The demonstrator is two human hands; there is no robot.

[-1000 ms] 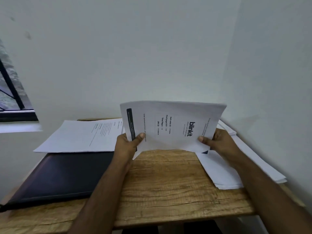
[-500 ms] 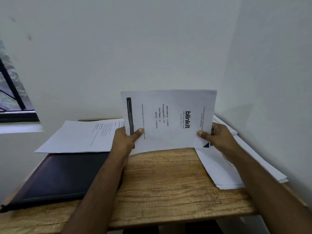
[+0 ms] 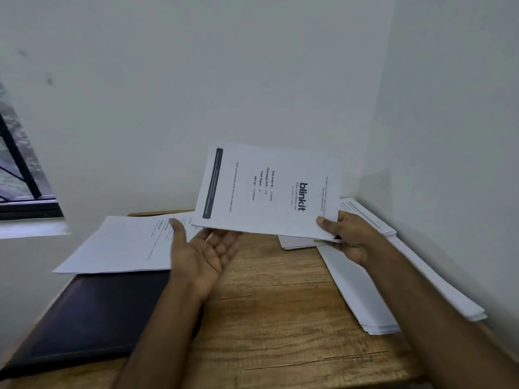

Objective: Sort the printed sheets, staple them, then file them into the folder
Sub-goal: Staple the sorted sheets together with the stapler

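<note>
both forearms were bare from the bottom of the frame up to the wrists, with no sleeve showing. the left hand (image 3: pixel 206 255) and the right hand (image 3: pixel 349 237) wore no glove, ring, watch or band on the parts that showed.

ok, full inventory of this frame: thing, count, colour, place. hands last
held sheets: one thin bundle, exact count unclear, white with black "blinkit" print, raised over the table's far middle
loose sheets: small pile, white with print, far left, overlapping the folder's far edge
paper stack: one long stack, white, along the right wall
folder: one, black, closed, flat on the table's left side
table: one, light wood, in the corner
window: one, dark frame, left edge
walls: two, white, meeting behind the table
left hand: palm up, fingers straight, under the held sheets' left edge
right hand: pinches the held sheets' right corner
</note>
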